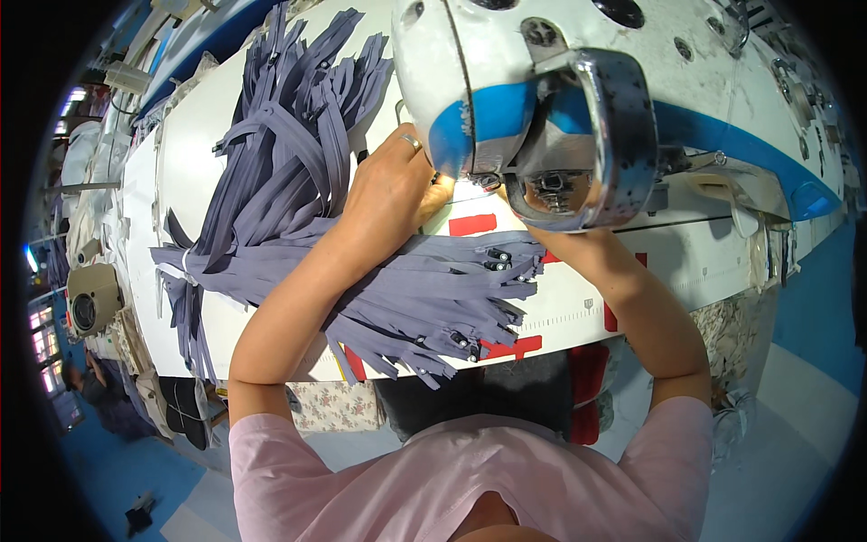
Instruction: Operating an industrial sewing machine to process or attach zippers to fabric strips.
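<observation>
My left hand (390, 185), with a ring on one finger, is at the needle area of a white and blue sewing machine (506, 117). Its fingers are bent and pressed together, and whatever they grip is hidden by the hand and the machine head. The machine's head and a shiny metal part hide nearly all of my right hand; only the wrist and forearm show below them. Beside and under my left forearm lies a big heap of grey-purple zippers (280, 181). More zippers with dark sliders (433, 280) fan out across the table toward me.
The white sewing table (194, 172) has red tape patches (472, 224) and a printed ruler scale along its near edge. A floral cloth (339, 406) hangs below that edge. Farther left are a beige machine part (93, 303) and another person (108, 393).
</observation>
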`<state>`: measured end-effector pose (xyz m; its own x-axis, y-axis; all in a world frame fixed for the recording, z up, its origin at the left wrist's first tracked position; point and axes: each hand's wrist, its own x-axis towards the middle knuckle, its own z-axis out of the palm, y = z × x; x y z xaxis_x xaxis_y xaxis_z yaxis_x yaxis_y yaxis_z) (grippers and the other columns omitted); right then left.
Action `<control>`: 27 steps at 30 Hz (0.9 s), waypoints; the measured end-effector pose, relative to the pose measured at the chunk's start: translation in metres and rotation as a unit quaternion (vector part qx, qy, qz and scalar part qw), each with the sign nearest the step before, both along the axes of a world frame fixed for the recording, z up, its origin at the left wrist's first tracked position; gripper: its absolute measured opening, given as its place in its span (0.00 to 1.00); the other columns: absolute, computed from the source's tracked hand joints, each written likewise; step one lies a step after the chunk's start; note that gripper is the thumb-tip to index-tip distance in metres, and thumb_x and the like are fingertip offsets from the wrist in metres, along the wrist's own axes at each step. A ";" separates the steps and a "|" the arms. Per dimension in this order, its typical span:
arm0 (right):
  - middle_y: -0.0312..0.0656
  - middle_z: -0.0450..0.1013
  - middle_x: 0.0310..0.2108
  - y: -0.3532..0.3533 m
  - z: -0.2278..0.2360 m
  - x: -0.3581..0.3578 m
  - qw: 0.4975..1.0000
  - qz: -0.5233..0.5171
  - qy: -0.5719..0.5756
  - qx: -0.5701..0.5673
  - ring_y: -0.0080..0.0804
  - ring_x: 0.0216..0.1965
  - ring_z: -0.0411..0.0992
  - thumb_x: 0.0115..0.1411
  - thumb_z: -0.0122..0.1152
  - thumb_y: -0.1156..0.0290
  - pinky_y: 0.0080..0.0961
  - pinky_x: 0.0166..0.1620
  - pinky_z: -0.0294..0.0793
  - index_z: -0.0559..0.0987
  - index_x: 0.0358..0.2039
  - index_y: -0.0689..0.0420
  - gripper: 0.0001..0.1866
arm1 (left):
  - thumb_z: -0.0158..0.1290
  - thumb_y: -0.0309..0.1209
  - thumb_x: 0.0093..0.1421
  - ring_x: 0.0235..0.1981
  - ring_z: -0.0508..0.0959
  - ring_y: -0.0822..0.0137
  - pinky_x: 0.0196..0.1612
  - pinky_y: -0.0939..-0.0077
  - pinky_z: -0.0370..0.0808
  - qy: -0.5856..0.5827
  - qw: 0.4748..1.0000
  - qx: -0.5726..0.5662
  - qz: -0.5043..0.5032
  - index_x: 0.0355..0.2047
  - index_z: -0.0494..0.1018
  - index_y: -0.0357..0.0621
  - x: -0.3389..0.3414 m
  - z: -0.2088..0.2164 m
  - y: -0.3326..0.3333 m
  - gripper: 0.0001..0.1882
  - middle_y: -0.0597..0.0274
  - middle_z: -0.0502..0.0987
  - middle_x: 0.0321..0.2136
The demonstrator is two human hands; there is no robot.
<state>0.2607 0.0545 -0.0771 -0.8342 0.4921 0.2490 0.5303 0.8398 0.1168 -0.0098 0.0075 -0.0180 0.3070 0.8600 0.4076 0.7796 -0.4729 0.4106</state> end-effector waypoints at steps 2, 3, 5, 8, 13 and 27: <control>0.41 0.67 0.62 0.001 -0.002 0.003 0.974 -0.011 -0.165 0.155 0.39 0.66 0.64 0.71 0.47 0.69 0.61 0.68 0.60 0.69 0.63 0.55 0.21 | 0.63 0.28 0.55 0.40 0.78 0.47 0.39 0.56 0.78 0.001 1.000 0.001 0.004 0.40 0.75 0.36 0.000 -0.002 -0.001 0.14 0.47 0.75 0.39; 0.41 0.67 0.63 0.000 -0.002 0.004 0.947 -0.009 -0.201 0.252 0.39 0.66 0.63 0.71 0.47 0.68 0.62 0.68 0.59 0.69 0.63 0.54 0.21 | 0.63 0.28 0.55 0.41 0.78 0.47 0.39 0.56 0.78 0.005 1.000 -0.002 0.010 0.40 0.75 0.36 0.000 -0.002 -0.001 0.14 0.47 0.75 0.39; 0.40 0.66 0.63 0.001 -0.005 0.004 0.923 -0.006 -0.223 0.314 0.40 0.66 0.63 0.71 0.47 0.68 0.63 0.68 0.59 0.69 0.64 0.54 0.21 | 0.63 0.28 0.54 0.41 0.79 0.47 0.40 0.56 0.78 0.011 1.000 -0.009 0.022 0.40 0.75 0.36 0.000 -0.004 -0.001 0.15 0.46 0.75 0.40; 0.39 0.64 0.65 0.001 -0.009 0.001 0.994 -0.010 -0.105 -0.003 0.39 0.67 0.61 0.72 0.48 0.66 0.63 0.69 0.59 0.68 0.65 0.53 0.22 | 0.63 0.27 0.54 0.41 0.79 0.46 0.40 0.55 0.77 0.007 0.998 -0.047 0.030 0.41 0.75 0.36 -0.002 -0.006 0.000 0.15 0.46 0.75 0.41; 0.37 0.58 0.68 0.000 0.008 0.011 0.980 0.038 -0.190 0.032 0.37 0.69 0.60 0.70 0.55 0.65 0.48 0.71 0.61 0.59 0.71 0.55 0.32 | 0.63 0.27 0.53 0.43 0.77 0.47 0.40 0.56 0.77 0.072 0.993 0.089 0.011 0.42 0.74 0.36 -0.001 -0.002 -0.001 0.17 0.48 0.74 0.42; 0.41 0.68 0.29 -0.002 0.077 -0.005 0.839 0.132 0.265 -0.456 0.34 0.31 0.68 0.59 0.72 0.70 0.31 0.37 0.69 0.79 0.39 0.63 0.13 | 0.57 0.22 0.58 0.46 0.75 0.49 0.45 0.56 0.74 0.237 0.909 0.219 0.264 0.40 0.77 0.43 -0.030 0.063 -0.005 0.09 0.53 0.76 0.44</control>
